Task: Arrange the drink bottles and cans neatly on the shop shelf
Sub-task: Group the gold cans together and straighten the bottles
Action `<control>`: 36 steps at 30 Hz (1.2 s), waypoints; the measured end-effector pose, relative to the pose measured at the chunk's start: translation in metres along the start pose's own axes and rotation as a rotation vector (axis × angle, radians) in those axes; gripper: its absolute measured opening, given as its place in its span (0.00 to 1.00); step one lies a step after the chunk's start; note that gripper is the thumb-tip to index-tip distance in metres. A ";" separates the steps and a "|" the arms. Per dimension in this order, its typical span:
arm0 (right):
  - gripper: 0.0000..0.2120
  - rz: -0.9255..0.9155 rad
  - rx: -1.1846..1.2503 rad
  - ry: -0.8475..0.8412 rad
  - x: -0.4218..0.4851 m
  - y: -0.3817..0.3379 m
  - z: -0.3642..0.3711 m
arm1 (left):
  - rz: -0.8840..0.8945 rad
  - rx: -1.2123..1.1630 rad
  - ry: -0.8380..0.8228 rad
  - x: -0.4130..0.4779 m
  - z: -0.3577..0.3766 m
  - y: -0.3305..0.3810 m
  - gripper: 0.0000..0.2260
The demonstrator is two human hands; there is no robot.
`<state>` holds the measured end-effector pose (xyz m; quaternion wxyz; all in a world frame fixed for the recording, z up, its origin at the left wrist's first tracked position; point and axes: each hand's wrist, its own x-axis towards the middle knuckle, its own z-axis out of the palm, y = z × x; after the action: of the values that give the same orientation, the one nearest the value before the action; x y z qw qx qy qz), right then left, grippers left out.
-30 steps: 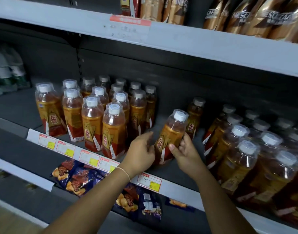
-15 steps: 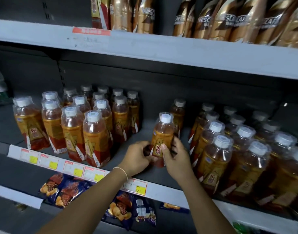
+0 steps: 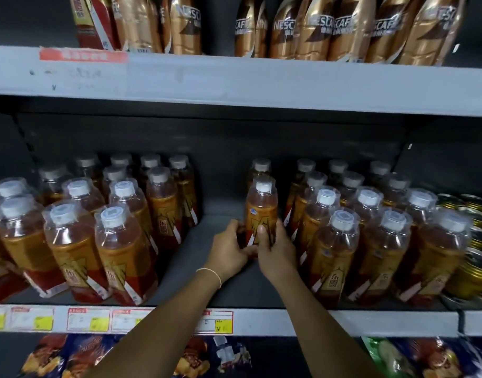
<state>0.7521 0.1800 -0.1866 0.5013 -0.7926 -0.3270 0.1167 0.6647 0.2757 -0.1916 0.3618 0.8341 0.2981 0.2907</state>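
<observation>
- Nearest to me, the price-tag strip is running along the front lip of the shelf, and both forearms are reaching over it into the gap in the middle.
- Just past that strip, the left hand and the right hand are closing round the lower half of one amber bottle; the fingers are wrapping its label from either side, and the thumbs are nearly meeting in front.
- That bottle is standing upright on the shelf floor, set back from the strip, directly in front of a lone bottle behind it.
- To the left of the held bottle the left block is already sitting in tidy rows; to its right the right block is doing the same, with gold cans beyond.
- I judge the work to be well along: the two blocks look settled, while the middle lane is holding only two bottles and is still waiting to be filled or closed up.
- Farthest up, coffee bottles are lining the shelf above.
</observation>
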 end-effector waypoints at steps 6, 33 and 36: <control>0.27 0.009 0.013 0.049 0.015 0.003 0.004 | 0.061 0.029 0.004 0.012 0.005 -0.008 0.23; 0.20 -0.077 -0.005 0.188 0.026 0.004 0.018 | 0.174 0.351 0.145 0.014 0.014 -0.019 0.23; 0.19 -0.081 0.003 0.190 0.024 0.003 0.018 | 0.179 0.349 0.165 0.012 0.014 -0.016 0.21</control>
<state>0.7628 0.2071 -0.1942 0.5354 -0.7855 -0.3096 0.0214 0.6778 0.2871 -0.2088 0.1591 0.8805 0.2974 0.3331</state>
